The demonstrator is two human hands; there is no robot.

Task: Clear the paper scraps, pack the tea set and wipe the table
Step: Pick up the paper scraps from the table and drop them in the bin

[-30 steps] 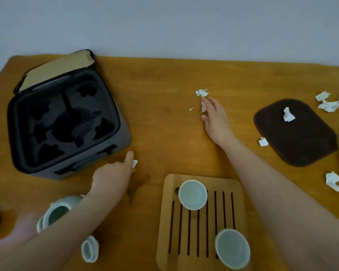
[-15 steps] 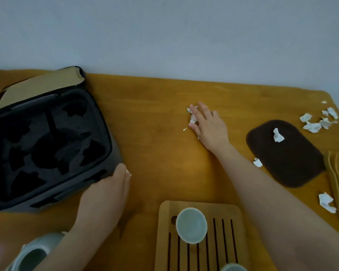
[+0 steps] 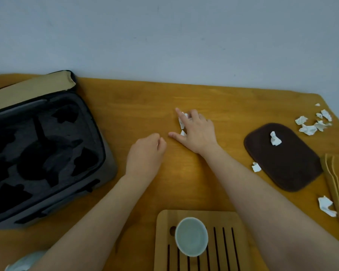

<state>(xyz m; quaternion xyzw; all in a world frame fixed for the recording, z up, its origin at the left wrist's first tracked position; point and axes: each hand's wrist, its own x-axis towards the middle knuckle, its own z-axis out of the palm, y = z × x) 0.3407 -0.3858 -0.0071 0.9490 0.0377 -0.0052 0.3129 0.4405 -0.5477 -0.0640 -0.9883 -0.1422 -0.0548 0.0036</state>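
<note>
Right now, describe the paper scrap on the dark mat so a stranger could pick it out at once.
On the right side of the wooden table lies a dark brown rounded mat. One crumpled white paper scrap sits on its far half. It is the only scrap on the mat; the other scraps lie on bare wood.

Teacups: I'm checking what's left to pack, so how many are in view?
1. The teacup stands on the bamboo tray at the near edge. A pale ceramic piece at the bottom-left corner is mostly hidden, so it could be another.
</note>
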